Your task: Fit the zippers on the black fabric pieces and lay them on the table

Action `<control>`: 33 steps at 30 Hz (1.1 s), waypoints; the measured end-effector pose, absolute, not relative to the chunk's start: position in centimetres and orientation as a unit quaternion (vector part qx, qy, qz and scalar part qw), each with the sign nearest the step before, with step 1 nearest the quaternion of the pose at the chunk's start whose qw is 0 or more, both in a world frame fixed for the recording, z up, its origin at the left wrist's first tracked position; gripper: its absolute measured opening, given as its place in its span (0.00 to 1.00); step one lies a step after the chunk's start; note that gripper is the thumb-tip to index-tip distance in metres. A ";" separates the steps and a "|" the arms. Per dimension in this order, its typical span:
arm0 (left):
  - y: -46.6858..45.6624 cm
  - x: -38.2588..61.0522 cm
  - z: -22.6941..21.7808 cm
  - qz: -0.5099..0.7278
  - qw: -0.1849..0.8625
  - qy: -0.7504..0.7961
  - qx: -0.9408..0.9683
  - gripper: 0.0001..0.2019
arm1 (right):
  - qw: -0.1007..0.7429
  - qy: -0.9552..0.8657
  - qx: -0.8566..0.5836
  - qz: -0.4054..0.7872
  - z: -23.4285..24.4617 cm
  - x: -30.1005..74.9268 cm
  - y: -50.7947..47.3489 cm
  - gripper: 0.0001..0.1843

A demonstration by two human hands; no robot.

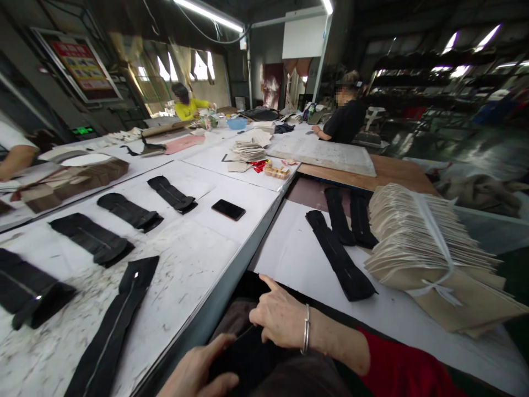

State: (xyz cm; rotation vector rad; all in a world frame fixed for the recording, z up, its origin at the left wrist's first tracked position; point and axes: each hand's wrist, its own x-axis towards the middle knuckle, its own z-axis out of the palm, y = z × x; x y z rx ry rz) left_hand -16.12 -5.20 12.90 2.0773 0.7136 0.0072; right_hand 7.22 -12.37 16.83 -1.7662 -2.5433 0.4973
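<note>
At the bottom of the view, a piece of black fabric (242, 361) lies low over my lap, its kind partly hidden. My left hand (202, 366) grips its near side, thumb and fingers around the cloth. Above and to the right, my right hand (281, 317) has its index finger stretched forward while the other fingers curl at the fabric's upper edge. Several black zippered strips are spread over the white table to the left; the nearest is a long strip (118, 325) with a silver zipper. Another black strip (341, 256) rests on the right-hand table.
A tied stack of beige pieces (430, 253) stands at the right. A phone (228, 209) lies on the white table (194, 251). Farther off are a yellow-lidded box (276, 170) and a beige pile (248, 150). Co-workers sit at the far sides and left edge.
</note>
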 end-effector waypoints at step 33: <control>-7.7 -9.7 14.7 0.100 0.566 0.316 0.755 0.18 | 0.461 -0.425 -0.628 0.461 15.1 10.8 -13.7 0.05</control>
